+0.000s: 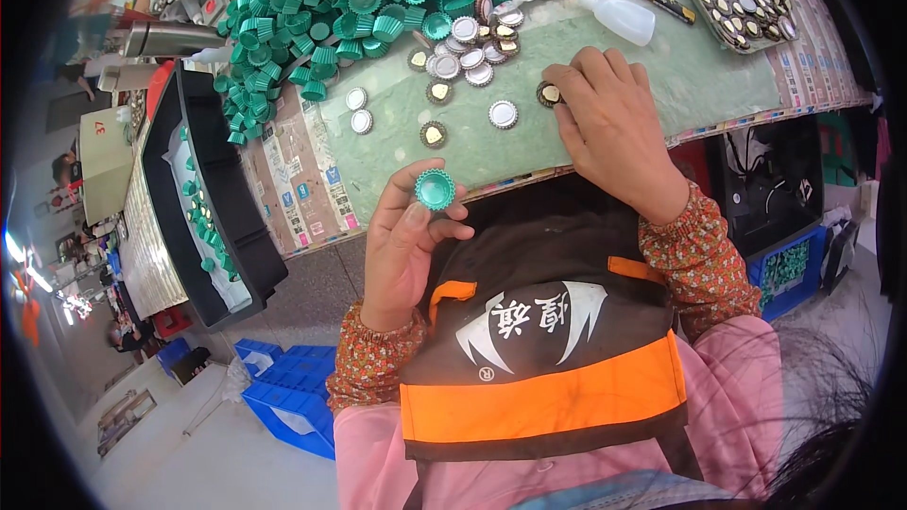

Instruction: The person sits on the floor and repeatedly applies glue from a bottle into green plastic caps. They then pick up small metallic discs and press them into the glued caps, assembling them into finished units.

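1. A table point(283, 162) under a green sheet point(704, 90) spread ahead of the fingers; its near edge passed beneath the right hand point(609, 113) and close by the left fingers.
2. The left hand point(397, 236) pinched 1 green cap point(436, 190) between thumb and fingertips, the other fingers loosely curled. Its hollow faced up, probably to keep the inside in view.
3. The right fingers were drawn narrow on 1 dark cap point(548, 94); whether it was off the sheet, I could not tell.
4. Left of those fingertips lay 1 silver cap point(504, 113), set apart, perhaps for easy grasping.
5. Beyond the left fingers, a green pile point(350, 9) limited forward reach; right of the right fingers, the sheet offered sideways room, with a bottle point(624, 19) beyond.
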Tool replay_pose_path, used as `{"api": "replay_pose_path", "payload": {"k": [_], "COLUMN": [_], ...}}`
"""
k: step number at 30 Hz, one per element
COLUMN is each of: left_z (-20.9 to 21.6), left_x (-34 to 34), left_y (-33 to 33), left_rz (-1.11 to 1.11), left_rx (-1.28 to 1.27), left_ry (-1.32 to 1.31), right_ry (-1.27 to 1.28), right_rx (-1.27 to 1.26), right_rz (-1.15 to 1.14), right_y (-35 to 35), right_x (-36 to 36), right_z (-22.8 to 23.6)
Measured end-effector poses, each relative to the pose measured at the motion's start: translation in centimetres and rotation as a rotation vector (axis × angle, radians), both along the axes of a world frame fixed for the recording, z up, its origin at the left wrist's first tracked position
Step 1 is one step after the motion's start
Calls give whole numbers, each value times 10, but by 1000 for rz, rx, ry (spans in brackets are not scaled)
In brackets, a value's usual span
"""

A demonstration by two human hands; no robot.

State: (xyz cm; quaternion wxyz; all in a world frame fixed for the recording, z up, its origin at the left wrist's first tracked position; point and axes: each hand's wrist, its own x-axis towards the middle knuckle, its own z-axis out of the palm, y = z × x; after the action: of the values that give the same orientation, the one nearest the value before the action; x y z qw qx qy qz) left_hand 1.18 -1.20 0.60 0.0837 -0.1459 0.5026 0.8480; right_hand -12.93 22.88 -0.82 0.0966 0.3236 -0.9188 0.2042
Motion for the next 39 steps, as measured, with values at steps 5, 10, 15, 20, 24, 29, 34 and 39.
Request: {"api": "replay_pose_path", "payload": {"k": [5,10,15,20,24,29,34,39], "left_z": [-1,-2,-4,-8,-8,-9,-6,-7], "left_x": [1,-1,1,2,2,5,5,6], "left_y": [1,0,0,0,6,8,12,14], "left_rz": [0,-15,4,-27,-25,-42,-46,-49], "left_rx": [16,20,118,173,170,155,121,85], "left_ry": [-24,-16,-51,-61,-63,-61,-81,-84], "right_ry": [-90,-111,-142,-235,-197,-207,-209,-210], "right_rx": [-155,-138,-241,-407,-392,-266,-223,-228], "right_rz": [36,52,131,325,378,395,413,414], "right_y": [4,2,1,-13,-29,-37,-38,-38], "right_x": [-3,-3,-2,21,37,46,48,50], "right_z": [0,-2,5,28,35,39,37,37]}}
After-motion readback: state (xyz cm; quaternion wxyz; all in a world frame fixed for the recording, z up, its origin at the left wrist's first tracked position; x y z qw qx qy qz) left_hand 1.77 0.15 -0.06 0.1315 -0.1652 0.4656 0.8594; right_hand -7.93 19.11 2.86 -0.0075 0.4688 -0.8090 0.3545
